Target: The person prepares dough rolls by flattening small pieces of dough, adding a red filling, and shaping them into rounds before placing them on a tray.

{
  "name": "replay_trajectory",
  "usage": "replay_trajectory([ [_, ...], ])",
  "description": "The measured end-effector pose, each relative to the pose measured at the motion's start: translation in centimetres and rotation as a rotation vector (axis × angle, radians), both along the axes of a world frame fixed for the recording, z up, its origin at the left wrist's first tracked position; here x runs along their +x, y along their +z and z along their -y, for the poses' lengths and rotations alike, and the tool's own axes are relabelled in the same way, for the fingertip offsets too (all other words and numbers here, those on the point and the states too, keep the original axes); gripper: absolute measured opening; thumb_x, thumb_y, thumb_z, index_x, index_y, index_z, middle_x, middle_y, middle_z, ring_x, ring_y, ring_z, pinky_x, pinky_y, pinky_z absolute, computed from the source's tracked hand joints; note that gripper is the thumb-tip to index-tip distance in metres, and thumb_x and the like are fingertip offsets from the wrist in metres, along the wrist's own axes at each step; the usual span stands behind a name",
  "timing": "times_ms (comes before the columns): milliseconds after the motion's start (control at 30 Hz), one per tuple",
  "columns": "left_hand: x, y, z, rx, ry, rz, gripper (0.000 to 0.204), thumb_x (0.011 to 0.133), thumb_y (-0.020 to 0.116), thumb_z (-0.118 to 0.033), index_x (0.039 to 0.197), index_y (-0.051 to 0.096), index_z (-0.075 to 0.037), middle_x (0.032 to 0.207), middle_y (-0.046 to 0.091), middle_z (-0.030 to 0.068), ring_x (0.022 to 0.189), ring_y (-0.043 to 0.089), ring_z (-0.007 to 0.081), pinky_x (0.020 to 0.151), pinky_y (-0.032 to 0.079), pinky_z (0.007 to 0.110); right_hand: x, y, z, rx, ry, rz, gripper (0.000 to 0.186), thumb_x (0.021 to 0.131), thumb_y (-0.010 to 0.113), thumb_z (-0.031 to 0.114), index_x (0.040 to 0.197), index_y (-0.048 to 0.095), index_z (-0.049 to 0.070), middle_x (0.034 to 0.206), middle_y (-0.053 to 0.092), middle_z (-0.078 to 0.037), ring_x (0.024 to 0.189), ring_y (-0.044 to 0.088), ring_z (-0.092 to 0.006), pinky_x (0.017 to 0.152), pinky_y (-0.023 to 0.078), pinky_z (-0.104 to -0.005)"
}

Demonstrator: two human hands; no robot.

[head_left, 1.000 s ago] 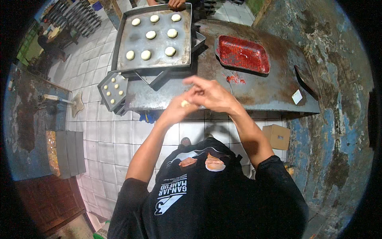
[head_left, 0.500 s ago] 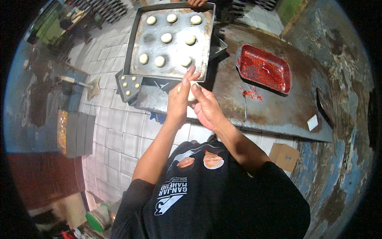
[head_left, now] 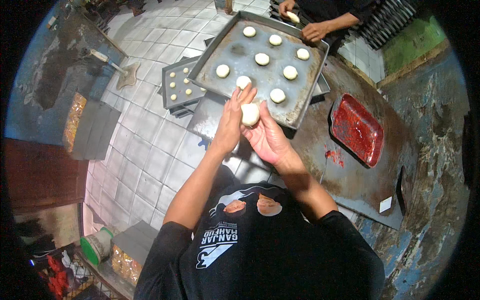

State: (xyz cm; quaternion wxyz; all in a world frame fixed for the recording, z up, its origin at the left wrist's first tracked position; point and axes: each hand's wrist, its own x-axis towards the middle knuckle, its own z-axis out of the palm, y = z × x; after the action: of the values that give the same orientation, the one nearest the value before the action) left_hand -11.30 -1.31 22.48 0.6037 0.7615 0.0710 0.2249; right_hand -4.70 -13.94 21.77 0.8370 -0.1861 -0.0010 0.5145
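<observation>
A round, pale dough ball (head_left: 250, 115) sits between my two hands, in front of the near edge of a large metal baking tray (head_left: 235, 98). My left hand (head_left: 229, 124) presses against the ball's left side with its fingers stretched forward. From below and the right, my right hand (head_left: 269, 139) cups the same ball, thumb raised along its side. Several similar dough balls (head_left: 262, 59) are spread out on the tray, one of them partly hidden behind my left fingertips.
At the tray's far right corner, a co-worker's hand (head_left: 315, 32) rests on the rim; the other holds a dough piece (head_left: 293, 17). A red tray (head_left: 356, 131) of red filling lies on the worktable (head_left: 312, 135). Left of the large tray is a smaller tray (head_left: 175, 103) with dough balls.
My view has turned, so the trays and table appear farther right. My hands have parted slightly, showing more of the dough ball. The co-worker's hands have come more into view.
</observation>
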Motion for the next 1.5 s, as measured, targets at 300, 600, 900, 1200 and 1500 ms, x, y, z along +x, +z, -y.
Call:
replay_trajectory([
  [300,2.7,-2.5,-16.3,-0.411,0.043,0.055,0.088,0.094,0.065,-0.014,0.163,0.012,-0.007,0.165,0.025,0.0186,0.150,0.031,0.0333,0.118,0.033,0.042,11.0,-1.2,-14.0,-0.528,0.013,0.400,0.025,0.100,0.058,0.011,0.123,0.058,0.000,0.113,0.069,-0.013,0.096,0.070,-0.0220,0.077,0.059,-0.0337],
  [600,-9.8,-10.2,-32.5,-0.358,0.415,-0.473,0.049,0.102,0.060,-0.014,0.148,0.049,-0.002,0.144,0.056,0.0136,0.130,0.055,0.0228,0.108,0.043,0.034,24.2,-12.4,-27.1,-1.416,-0.046,2.153,0.062,0.095,0.064,0.034,0.140,0.049,-0.005,0.145,0.045,-0.031,0.133,0.044,-0.0434,0.114,0.032,-0.0529],
  [900,-8.6,-11.9,-35.9,-0.216,0.280,-0.523,0.052,0.102,0.060,-0.020,0.149,0.047,-0.003,0.144,0.056,0.0169,0.128,0.057,0.0251,0.106,0.045,0.037,26.5,-11.6,-27.9,-1.438,0.343,1.844,0.074,0.107,0.031,0.054,0.161,0.020,0.005,0.168,0.015,-0.021,0.155,0.015,-0.0376,0.125,0.014,-0.0494],
  [1200,11.0,-10.5,-31.2,-0.036,0.000,-0.559,0.087,0.099,0.060,-0.050,0.157,0.026,0.004,0.147,0.050,0.0268,0.131,0.054,0.0339,0.107,0.044,0.040,7.3,-2.8,-10.1,-0.671,-0.129,0.864,0.031,0.105,0.058,0.029,0.123,0.062,0.005,0.110,0.070,-0.004,0.098,0.064,-0.0146,0.090,0.051,-0.0316],
  [1500,13.7,-16.7,-31.6,0.099,0.075,-0.711,0.058,0.099,0.062,-0.041,0.125,0.063,0.010,0.107,0.071,0.0149,0.095,0.065,0.0258,0.088,0.049,0.038,-2.3,-16.4,22.4,-1.571,-0.700,0.660,0.036,0.104,0.050,0.015,0.135,0.050,-0.003,0.103,0.075,-0.012,0.091,0.070,-0.0218,0.081,0.055,-0.0355],
])
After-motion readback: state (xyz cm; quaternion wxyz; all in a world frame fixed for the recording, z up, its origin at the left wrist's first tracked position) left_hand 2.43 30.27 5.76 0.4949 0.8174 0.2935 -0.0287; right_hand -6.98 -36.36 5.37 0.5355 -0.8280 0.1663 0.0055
